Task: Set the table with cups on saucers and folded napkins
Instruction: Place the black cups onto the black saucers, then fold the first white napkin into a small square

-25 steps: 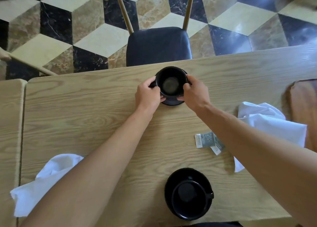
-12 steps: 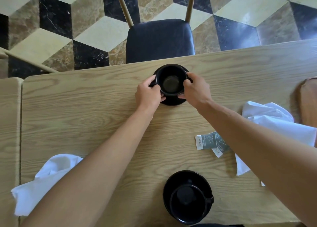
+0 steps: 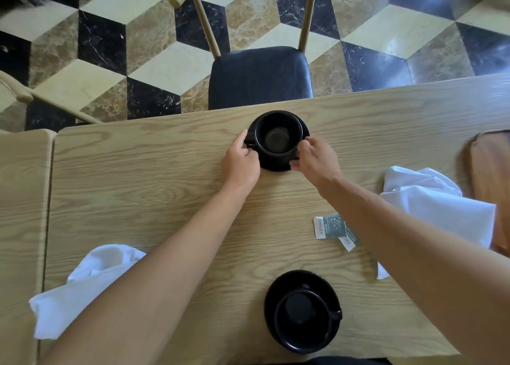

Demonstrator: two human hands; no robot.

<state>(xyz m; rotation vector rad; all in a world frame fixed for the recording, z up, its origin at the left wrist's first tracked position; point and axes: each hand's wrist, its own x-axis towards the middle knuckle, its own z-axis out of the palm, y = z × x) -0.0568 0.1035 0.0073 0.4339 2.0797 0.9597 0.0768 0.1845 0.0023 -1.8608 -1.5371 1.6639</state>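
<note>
two place settings partly laid on the bench (image 3: 165, 188). far black cup (image 3: 277, 135) seated on its black saucer (image 3: 276, 164) close to the far edge, in front of the dark-seated chair (image 3: 259, 75). left hand (image 3: 240, 163) beside that cup's left side, fingers (image 3: 242, 140) curled and touching the saucer rim near the handle; cannot tell whether actually pinching it. right hand (image 3: 314, 157) just off the saucer's right side, fingers (image 3: 305, 146) loosely bent and apart, seemingly holding nothing. near black cup (image 3: 302, 311) also seated on its saucer (image 3: 278, 334) close to the near edge. cups and saucers judged done, bar a last nudge of the far one. napkins left to do: one white napkin (image 3: 85, 276) crumpled toward the near left corner, another white napkin (image 3: 430, 199) rumpled toward the right edge, neither folded nor placed. two small paper sachets (image 3: 331, 226) lying between the settings, right of middle; wooden tray (image 3: 489, 177) at the right edge.
</note>
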